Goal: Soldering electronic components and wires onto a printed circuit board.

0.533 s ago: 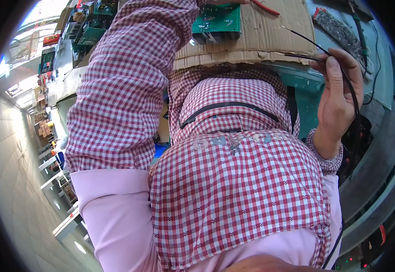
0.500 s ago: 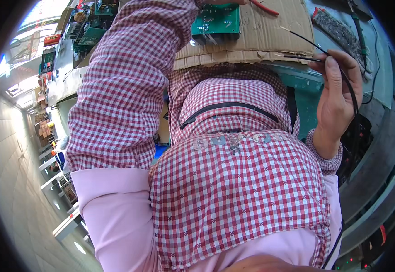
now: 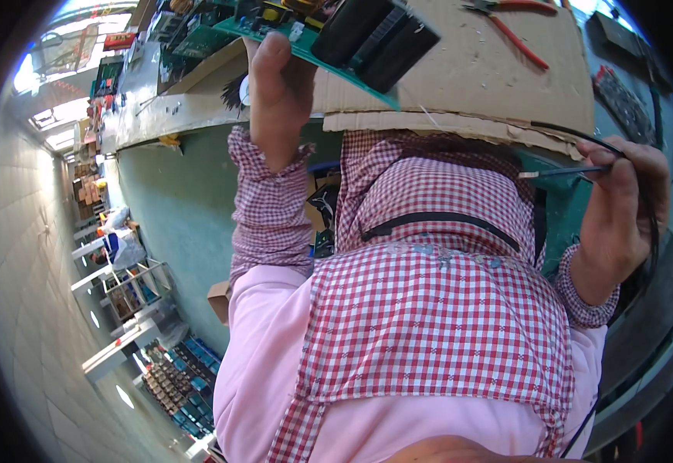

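A green circuit board (image 3: 344,71) is tilted up above the bench, with large black cylindrical parts (image 3: 375,40) on its far side. My left hand (image 3: 281,89) grips the board by its near left edge, thumb upward. Out to the right, my right hand (image 3: 622,204) pinches a black two-core cable (image 3: 651,208). Two thin ends of that cable stick out leftward from the fingers, one lighter at its tip (image 3: 529,175). The board and the cable ends are apart.
Cardboard (image 3: 460,85) covers the bench in front of me. Red-handled pliers (image 3: 518,38) lie on it at the far right. More circuit boards (image 3: 186,35) crowd the far left. A dark, speckled block (image 3: 622,100) sits to the right of the cardboard.
My left hand has lifted the board and tilted it, so its component side now shows. My right hand, still with the cable, appears lower and farther right. The view has shifted too.
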Action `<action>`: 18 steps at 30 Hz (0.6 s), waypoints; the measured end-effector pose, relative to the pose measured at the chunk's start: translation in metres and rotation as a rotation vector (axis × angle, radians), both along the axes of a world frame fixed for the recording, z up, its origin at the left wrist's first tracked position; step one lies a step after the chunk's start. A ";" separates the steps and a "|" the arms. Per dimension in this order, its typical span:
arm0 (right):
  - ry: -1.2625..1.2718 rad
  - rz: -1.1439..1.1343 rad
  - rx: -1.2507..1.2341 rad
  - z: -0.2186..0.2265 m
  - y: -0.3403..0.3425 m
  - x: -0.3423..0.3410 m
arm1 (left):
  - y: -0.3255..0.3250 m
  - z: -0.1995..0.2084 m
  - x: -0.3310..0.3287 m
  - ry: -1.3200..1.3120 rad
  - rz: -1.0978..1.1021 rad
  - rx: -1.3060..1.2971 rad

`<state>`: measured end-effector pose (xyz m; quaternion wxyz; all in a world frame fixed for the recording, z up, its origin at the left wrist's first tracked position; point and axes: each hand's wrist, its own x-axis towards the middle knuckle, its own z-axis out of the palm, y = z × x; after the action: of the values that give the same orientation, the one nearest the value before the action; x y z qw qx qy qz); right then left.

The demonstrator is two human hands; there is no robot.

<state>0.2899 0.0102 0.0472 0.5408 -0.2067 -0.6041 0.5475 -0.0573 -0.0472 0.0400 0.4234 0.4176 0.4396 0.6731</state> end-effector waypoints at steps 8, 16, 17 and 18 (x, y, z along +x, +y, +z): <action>-0.127 0.528 0.236 0.048 -0.004 -0.090 | -0.017 -0.015 -0.011 -0.150 0.243 0.256; -0.130 0.732 0.208 0.054 -0.020 -0.150 | -0.011 -0.026 -0.008 -0.232 0.394 0.412; -0.154 0.709 0.193 0.055 -0.022 -0.153 | -0.014 -0.027 -0.010 -0.244 0.391 0.410; -0.163 0.710 0.189 0.054 -0.023 -0.156 | -0.015 -0.028 -0.014 -0.257 0.386 0.409</action>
<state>0.1341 -0.0132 0.1016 0.2842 0.0235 -0.7271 0.6245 -0.0714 -0.0618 0.0125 0.2469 0.3147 0.3090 0.8629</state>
